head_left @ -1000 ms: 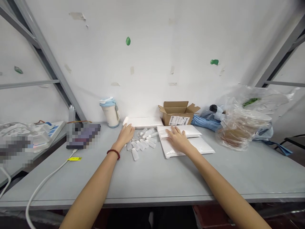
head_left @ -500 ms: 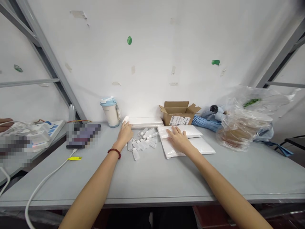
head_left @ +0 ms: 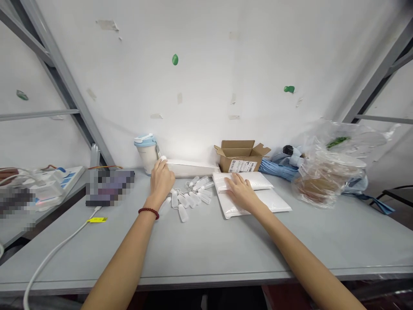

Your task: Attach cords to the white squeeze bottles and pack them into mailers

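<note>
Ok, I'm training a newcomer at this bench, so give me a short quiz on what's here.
1. What small items lie scattered on the grey table between the left hand, with its red beaded bracelet, and the right hand?
2. True or false: the right hand rests on flat white packets.
3. Which stands nearest the left hand? A: the cream cup with a pale blue lid; B: the open brown cardboard box; C: the clear plastic bag.

Key: 1. Small white plastic bottles. 2. True. 3. A.

Seemingly matt translucent plastic bottles (head_left: 183,213), glossy white plastic packets (head_left: 274,201), rough brown cardboard box (head_left: 224,163)
</note>
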Available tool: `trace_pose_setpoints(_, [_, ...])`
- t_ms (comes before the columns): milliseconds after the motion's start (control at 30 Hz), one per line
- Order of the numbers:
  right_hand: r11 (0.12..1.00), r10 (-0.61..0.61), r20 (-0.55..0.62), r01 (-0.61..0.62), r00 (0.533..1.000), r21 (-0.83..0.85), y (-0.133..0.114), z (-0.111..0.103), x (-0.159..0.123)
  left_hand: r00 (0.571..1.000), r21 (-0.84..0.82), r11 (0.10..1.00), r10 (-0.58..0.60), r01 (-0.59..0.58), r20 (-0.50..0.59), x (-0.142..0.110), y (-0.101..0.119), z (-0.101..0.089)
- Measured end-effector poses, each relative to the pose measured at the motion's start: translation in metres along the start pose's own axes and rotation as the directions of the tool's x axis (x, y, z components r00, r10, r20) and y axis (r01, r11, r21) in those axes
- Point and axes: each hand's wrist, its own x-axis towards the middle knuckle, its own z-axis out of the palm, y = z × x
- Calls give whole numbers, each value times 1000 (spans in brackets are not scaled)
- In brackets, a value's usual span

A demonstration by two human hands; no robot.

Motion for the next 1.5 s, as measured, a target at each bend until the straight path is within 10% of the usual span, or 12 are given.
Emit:
trace_pose_setpoints(400, [1000,6,-169,-2,986,25,-8,1,0,986,-221,975,-14,-23,-164,-2,14,-14])
trace_pose_setpoints(733, [993,-109,-449,77,887,-89,-10,2,-2,927,-321,907,157,-272,-340,-10,40,-12])
trace_pose_setpoints(967, [983,-167,-437,113,884,-147,-15,1,-5,947,-526,788,254,-320,-196,-31,83,-8])
trace_pose_setpoints(1167, [979,-197,-383,158,903,-132,-10,3,-1,993,-704,701,-75,114,86,-30,90,-8])
trace_pose_setpoints(1267, [973,-224,-387,187,894,-132,-10,1,-1,855,-775,372,-315,511,412,-21,76,-9])
trace_pose_setpoints(1367, [963,-268,-363,248,892,-101,-15,-2,-5,706,-705,77,-169,705,688,-14,65,-11])
trace_pose_setpoints(1500, [946,-311,-282,324,908,-1,-25,-2,-11,629,-629,5,-3,778,778,-17,66,-14])
